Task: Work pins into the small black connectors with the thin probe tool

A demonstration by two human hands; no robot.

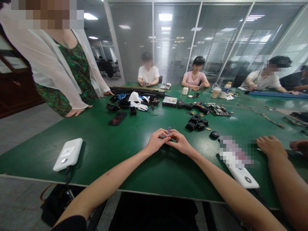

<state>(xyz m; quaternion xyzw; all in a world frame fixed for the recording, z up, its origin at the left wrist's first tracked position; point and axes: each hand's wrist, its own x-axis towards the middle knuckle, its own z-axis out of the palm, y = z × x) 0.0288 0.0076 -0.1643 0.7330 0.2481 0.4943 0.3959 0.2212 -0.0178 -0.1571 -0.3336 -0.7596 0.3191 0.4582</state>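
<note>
My left hand (157,140) and my right hand (179,141) meet just above the green table (134,170), fingertips together. Between them they pinch a small, flat, purplish piece (169,130) that stands upright out of the fingers. Its lower part is covered by my fingertips, and it is too small to name more exactly. Both hands are closed on it. Beyond my right hand lies a cluster of small black boxes (196,122), with a round black object (214,134) nearer to me.
White power banks lie left (68,154) and right (243,175). A heap of gloves and black parts (134,101), a grey metal box (169,102), a power tool (202,107) and a circuit board (218,109) sit farther back. A co-worker's arm (276,157) rests at right; other people surround the table.
</note>
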